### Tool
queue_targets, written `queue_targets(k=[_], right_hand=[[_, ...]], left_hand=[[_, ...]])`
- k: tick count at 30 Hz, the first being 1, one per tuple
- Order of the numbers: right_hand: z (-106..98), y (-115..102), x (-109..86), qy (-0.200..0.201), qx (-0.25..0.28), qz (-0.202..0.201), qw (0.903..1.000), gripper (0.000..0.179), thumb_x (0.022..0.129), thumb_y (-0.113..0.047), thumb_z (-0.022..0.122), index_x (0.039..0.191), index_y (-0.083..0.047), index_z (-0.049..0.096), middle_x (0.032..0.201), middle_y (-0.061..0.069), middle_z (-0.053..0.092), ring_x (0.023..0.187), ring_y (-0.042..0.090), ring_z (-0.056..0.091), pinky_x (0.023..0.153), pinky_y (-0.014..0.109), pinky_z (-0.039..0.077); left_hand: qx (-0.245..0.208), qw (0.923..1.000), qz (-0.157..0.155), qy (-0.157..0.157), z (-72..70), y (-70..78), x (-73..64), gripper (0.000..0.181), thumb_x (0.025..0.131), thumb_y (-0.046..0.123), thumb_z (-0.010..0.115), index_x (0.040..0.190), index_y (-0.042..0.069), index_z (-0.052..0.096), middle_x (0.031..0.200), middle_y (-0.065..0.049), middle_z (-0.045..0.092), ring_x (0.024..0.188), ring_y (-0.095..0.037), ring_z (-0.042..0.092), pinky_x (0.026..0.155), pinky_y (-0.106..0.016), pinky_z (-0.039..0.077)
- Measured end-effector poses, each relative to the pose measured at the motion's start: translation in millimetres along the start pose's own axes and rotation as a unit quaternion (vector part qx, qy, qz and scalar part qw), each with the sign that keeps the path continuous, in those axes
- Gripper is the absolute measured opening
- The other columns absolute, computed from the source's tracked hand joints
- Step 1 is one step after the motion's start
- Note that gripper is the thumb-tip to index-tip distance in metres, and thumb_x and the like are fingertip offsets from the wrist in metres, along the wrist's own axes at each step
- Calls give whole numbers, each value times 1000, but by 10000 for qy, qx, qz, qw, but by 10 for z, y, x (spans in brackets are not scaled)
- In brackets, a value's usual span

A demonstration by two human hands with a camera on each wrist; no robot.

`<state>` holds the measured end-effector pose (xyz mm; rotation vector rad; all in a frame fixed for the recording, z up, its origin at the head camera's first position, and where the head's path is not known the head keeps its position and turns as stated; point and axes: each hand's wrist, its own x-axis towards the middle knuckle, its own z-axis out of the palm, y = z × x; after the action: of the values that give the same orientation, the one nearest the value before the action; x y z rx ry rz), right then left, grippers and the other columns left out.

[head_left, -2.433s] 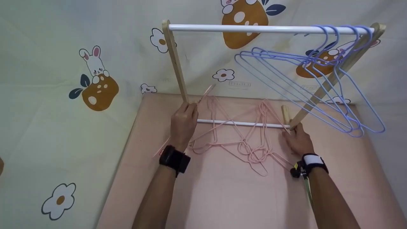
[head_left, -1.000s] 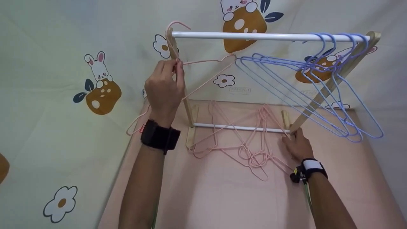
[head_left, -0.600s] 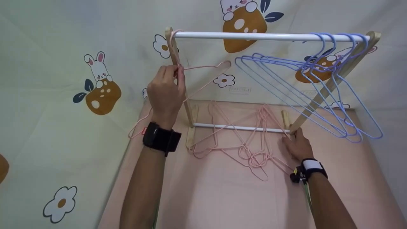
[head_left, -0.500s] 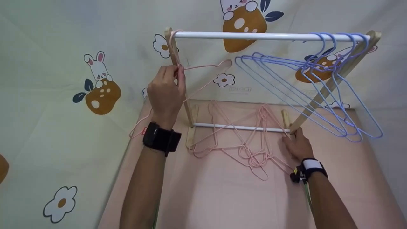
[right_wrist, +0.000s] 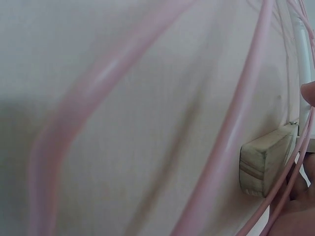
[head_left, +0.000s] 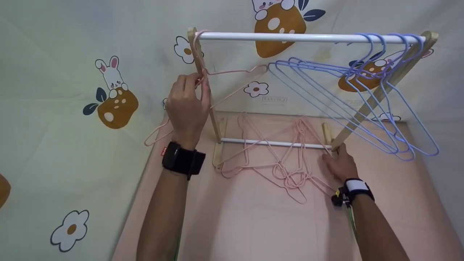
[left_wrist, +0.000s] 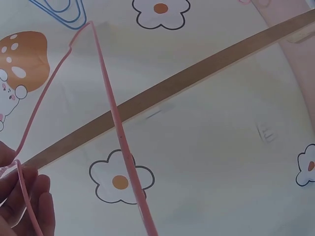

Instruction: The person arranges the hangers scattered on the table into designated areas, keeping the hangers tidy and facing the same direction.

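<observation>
One rack (head_left: 275, 37) spans the frame's upper right. A pink hanger (head_left: 232, 72) hooks over its upper-left end, neck pinched by the left hand (head_left: 188, 105); right of centre, the right hand (head_left: 340, 165) grips the rack low down. Hanging seems nearly done; next likely calls for release.

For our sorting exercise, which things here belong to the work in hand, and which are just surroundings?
Likely in the work:
pink hanger, held by the left hand
rack, gripped by the right hand
blue hangers on its top rail
pink hangers lying below

Just surroundings:
patterned backdrop
pink surface
</observation>
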<state>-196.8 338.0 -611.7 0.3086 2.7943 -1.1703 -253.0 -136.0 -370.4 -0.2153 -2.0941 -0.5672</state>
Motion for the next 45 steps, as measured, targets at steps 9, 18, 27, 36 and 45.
queue_targets(k=[9, 18, 27, 36, 45], right_hand=[[-16, -47, -25, 140, -80, -72, 9998, 71, 108, -39, 64, 158, 1, 35, 143, 40, 58, 99, 44, 65, 75, 45, 48], [-30, -53, -13, 36, 10, -10, 10000, 73, 109, -42, 62, 160, 1, 33, 142, 39, 57, 89, 41, 66, 69, 43, 48], [-24, -26, 4, -21, -63, 48, 10000, 78, 109, -46, 61, 164, 0, 30, 151, 41, 52, 105, 46, 63, 79, 47, 47], [-13, -21, 1, -23, -21, -1, 10000, 75, 108, -43, 62, 161, 1, 33, 150, 41, 53, 106, 46, 63, 82, 49, 47], [-13, -29, 8, -2, -66, 12, 10000, 74, 109, -43, 62, 159, 3, 33, 149, 41, 54, 108, 46, 62, 86, 51, 47]], left_hand=[[51, 9990, 12, 455, -30, 39, -67, 26, 108, 21, 72, 123, 0, 77, 116, -17, 73, 108, -35, 69, 89, -48, 59], [-128, 9956, 593, 716, -54, 314, -279, 24, 104, 15, 75, 123, 1, 75, 120, -17, 73, 110, -38, 65, 92, -50, 56], [-312, 9925, 1174, 139, 177, 571, -686, 24, 100, 13, 79, 122, 3, 76, 119, -13, 74, 106, -34, 66, 88, -45, 56], [-373, 9802, 1155, -1562, 585, 592, -1302, 32, 103, 27, 78, 129, 8, 75, 130, -10, 70, 121, -30, 65, 107, -49, 54], [261, 9521, 993, -2880, 888, 479, -1853, 57, 101, 47, 79, 143, 12, 67, 143, -10, 64, 134, -30, 60, 110, -47, 53]])
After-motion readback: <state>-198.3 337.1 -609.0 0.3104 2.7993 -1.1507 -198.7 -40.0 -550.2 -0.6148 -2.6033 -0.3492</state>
